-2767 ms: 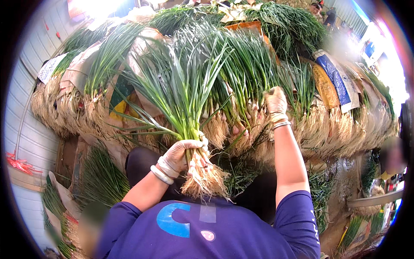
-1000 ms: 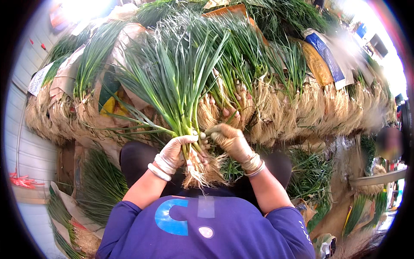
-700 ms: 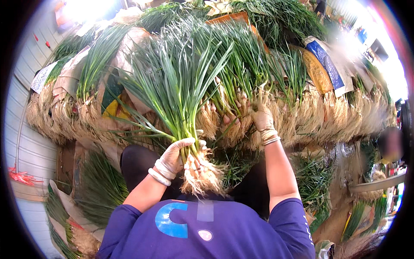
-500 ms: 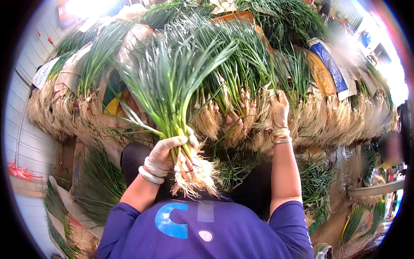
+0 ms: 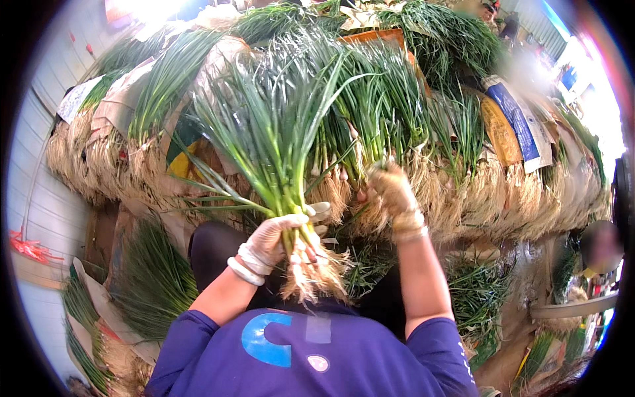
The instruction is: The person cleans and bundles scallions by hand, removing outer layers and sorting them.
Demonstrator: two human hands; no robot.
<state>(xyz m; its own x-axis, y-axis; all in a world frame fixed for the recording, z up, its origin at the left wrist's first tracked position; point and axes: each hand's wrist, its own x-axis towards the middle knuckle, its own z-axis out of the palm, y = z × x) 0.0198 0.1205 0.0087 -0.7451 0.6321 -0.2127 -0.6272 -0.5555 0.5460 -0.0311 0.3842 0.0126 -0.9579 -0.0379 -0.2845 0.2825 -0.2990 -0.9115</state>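
Wrapped in a pale glove, my left hand (image 5: 268, 239) grips a bunch of green garlic (image 5: 283, 175) just above its bulbs. The long leaves fan up and away, and the bulbs with straw-coloured roots hang below my fingers. My right hand (image 5: 395, 190), also gloved, is over the near edge of the heap, close to some loose green garlic (image 5: 378, 135) with pinkish bulbs. Motion blurs its fingers, so whether they hold anything does not show.
A long heap of green garlic spans the far side, its roots (image 5: 509, 195) facing me. Paper and plastic sacks (image 5: 512, 122) lie among the bundles. More greens (image 5: 153, 268) are at lower left, and cut leaves (image 5: 479, 284) lie at lower right. A pale panelled wall (image 5: 40, 172) borders the left.
My right hand has moved left and slightly down along the heap's edge. My left hand has shifted slightly right with the bunch, and its fingers show more extended around the stems.
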